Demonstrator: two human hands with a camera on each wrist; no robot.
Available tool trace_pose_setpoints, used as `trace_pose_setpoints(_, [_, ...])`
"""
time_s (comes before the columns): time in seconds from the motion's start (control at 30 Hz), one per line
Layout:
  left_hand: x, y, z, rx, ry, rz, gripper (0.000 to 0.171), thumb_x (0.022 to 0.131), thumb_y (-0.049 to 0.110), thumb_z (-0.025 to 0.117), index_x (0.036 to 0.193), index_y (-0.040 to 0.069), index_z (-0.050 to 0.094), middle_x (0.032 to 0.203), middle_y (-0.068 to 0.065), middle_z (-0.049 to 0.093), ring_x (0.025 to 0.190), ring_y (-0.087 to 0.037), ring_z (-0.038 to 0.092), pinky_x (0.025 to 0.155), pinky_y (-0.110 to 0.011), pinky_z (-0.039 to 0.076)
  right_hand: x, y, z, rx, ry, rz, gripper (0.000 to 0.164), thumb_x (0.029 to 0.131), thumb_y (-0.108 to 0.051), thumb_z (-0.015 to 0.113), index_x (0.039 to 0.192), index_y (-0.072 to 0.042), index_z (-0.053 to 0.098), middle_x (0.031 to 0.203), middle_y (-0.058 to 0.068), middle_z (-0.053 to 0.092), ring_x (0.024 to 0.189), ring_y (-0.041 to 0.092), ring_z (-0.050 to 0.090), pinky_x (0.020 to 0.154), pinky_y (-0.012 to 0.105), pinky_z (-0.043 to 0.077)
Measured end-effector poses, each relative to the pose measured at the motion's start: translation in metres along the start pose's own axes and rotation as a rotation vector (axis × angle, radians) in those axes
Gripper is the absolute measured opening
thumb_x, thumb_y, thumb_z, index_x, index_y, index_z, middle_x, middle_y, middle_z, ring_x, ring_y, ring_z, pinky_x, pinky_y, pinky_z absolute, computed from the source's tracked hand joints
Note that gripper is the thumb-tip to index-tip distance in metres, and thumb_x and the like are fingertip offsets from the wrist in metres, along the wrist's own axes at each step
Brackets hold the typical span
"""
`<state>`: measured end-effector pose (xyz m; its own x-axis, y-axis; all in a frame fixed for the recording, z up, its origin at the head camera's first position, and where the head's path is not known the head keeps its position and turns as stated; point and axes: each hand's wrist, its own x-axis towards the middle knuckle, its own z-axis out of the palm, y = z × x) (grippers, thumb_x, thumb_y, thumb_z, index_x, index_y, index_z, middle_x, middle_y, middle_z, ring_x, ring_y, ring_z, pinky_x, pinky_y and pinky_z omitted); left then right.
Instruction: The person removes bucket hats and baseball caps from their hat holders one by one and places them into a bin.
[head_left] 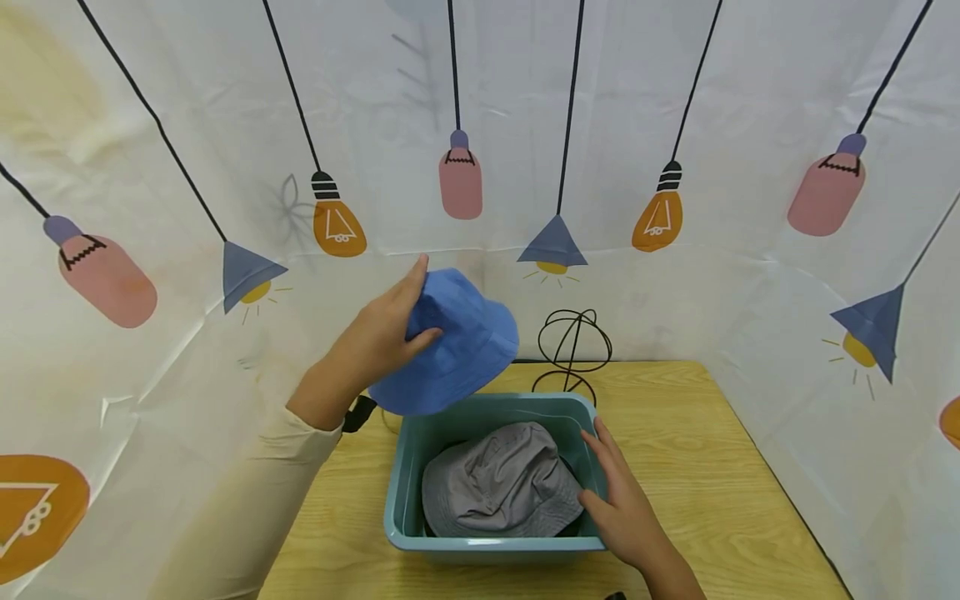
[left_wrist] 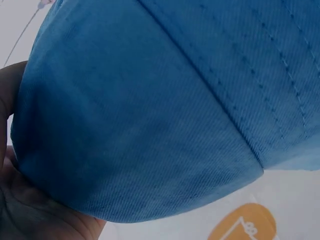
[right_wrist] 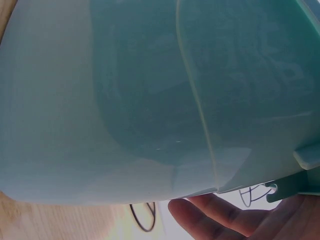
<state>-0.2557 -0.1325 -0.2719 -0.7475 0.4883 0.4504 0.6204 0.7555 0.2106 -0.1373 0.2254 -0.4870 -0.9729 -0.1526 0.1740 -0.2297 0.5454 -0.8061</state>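
Observation:
A blue bucket hat (head_left: pixel 457 346) is held up in my left hand (head_left: pixel 378 337), with the thumb on its near side and the fingers behind the crown. In the left wrist view the blue cloth (left_wrist: pixel 140 110) fills most of the picture, and part of the hand shows at the left. Below the hat stands a teal plastic bin (head_left: pixel 487 544) with a grey bucket hat (head_left: pixel 506 483) lying in it. Something dark shows partly under the grey hat. My right hand (head_left: pixel 626 508) holds the bin's right rim, its thumb over the inner side; fingers (right_wrist: pixel 215 215) show beyond the wall.
The bin stands on a wood-grain table (head_left: pixel 675 450). Behind it is a black wire stand (head_left: pixel 573 350) with round hoops. A white sheet (head_left: pixel 645 300) printed with hanging lamps closes off the back and both sides.

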Motion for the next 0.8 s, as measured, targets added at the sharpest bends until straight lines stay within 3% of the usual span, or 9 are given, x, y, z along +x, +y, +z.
trace_pose_setpoints(0.4, [-0.008, 0.028, 0.007, -0.039, -0.059, 0.063, 0.101, 0.094, 0.025, 0.078, 0.167, 0.006, 0.012, 0.168, -0.015, 0.032, 0.151, -0.032, 0.041, 0.118, -0.049, 0.042, -0.001, 0.0, 0.001, -0.002, 0.001, 0.002, 0.08, 0.093, -0.001, 0.061, 0.164, -0.017, 0.028, 0.176, -0.001, 0.002, 0.159, 0.04, 0.011, 0.109, 0.074, 0.034])
trace_pose_setpoints(0.8, [-0.016, 0.045, 0.026, -0.1, -0.134, 0.097, 0.1, 0.094, 0.029, 0.079, 0.167, 0.01, 0.015, 0.163, -0.016, 0.041, 0.143, -0.034, 0.05, 0.114, -0.049, 0.046, 0.001, 0.0, 0.001, 0.016, 0.004, 0.001, 0.081, 0.092, 0.0, 0.061, 0.164, -0.015, 0.029, 0.176, 0.0, 0.003, 0.159, 0.04, 0.01, 0.11, 0.075, 0.031])
